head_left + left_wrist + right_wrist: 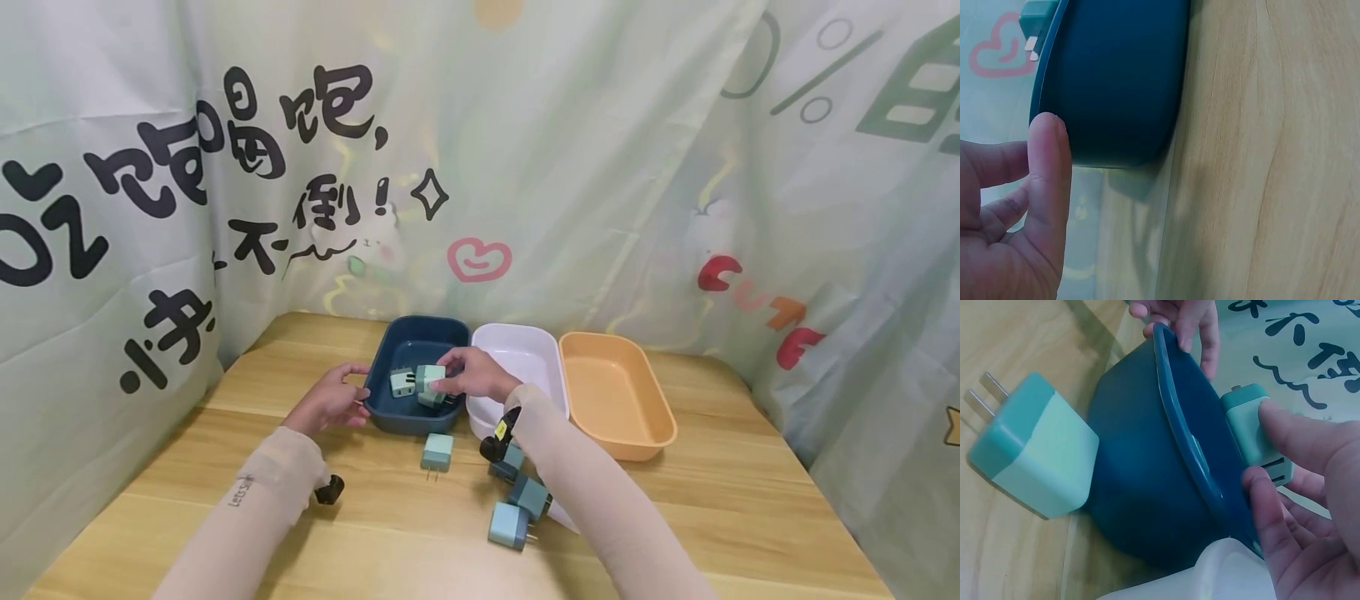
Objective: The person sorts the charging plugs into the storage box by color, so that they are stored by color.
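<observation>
My right hand (480, 373) pinches a green USB charger (1250, 428) between thumb and fingers, over the navy blue bin (417, 423). Inside that bin lies a pale green charger (402, 383), and another charger (431, 400) shows partly beneath the held one. At the bin's left side, my left hand (333, 400) holds the rim; its thumb (1049, 150) lies against the outer wall in the left wrist view. Just in front of the bin, a two-tone green charger (437, 452) rests on the table with its prongs toward me.
A white bin (517, 337) and an orange bin (615, 392) stand in a row right of the navy one. Several chargers (508, 525) lie by my right forearm, which partly covers the white bin. A printed curtain (585, 167) surrounds the wooden table (390, 542).
</observation>
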Demonstrator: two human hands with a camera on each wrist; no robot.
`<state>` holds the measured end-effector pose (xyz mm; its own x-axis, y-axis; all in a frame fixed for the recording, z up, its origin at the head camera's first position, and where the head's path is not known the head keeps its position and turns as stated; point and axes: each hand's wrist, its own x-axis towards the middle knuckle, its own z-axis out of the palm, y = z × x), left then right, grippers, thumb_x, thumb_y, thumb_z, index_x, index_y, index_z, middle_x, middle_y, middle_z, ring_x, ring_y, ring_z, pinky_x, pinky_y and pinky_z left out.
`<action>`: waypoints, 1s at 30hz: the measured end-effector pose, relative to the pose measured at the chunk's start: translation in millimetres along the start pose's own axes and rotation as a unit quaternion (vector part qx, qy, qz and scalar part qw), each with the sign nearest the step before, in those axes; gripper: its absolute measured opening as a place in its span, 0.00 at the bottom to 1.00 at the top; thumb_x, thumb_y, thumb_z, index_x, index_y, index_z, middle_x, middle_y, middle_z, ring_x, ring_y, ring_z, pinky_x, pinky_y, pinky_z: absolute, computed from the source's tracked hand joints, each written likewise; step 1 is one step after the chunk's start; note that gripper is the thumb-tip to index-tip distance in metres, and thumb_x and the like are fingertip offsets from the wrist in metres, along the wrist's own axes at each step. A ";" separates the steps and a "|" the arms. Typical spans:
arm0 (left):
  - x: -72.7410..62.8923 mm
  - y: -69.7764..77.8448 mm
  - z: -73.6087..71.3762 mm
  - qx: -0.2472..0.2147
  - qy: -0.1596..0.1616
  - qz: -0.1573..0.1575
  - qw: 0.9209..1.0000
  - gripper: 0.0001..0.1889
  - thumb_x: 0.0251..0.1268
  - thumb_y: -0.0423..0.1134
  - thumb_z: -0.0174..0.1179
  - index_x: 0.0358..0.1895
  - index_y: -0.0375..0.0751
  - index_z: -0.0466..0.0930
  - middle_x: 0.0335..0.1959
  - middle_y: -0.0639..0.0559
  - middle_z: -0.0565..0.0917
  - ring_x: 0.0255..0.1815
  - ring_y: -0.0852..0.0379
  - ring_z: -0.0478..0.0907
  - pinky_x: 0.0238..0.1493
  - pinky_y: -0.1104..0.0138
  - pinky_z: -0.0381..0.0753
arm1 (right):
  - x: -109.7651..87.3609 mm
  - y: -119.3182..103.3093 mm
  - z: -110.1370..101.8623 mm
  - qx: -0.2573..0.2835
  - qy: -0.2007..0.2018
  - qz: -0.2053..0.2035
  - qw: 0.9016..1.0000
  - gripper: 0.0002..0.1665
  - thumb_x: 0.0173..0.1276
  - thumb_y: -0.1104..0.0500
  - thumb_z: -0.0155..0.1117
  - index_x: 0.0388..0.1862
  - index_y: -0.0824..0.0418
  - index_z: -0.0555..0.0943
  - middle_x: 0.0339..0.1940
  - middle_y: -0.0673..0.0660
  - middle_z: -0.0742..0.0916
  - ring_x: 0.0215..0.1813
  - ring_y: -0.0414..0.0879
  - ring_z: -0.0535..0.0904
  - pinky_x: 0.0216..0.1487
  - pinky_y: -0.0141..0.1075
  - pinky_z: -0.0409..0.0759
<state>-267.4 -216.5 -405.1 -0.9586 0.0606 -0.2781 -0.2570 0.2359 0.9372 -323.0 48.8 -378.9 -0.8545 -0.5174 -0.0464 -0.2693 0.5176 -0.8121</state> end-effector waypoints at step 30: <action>-2.0 -0.7 0.8 0.012 0.008 -0.003 1.000 0.24 0.74 0.29 0.46 0.71 0.39 0.58 0.46 0.33 0.74 0.31 0.50 0.78 0.31 0.61 0.85 | 16.8 5.0 2.4 0.009 0.074 0.031 0.997 0.26 0.57 0.54 0.76 0.50 0.66 0.79 0.34 0.56 0.84 0.29 0.44 0.82 0.40 0.35 0.81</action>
<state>-265.2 -216.0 -405.4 -0.9591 0.0446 -0.2796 -0.2592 0.2593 0.9304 -337.6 41.0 -385.1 -0.9254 -0.3789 -0.0117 -0.2077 0.5327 -0.8204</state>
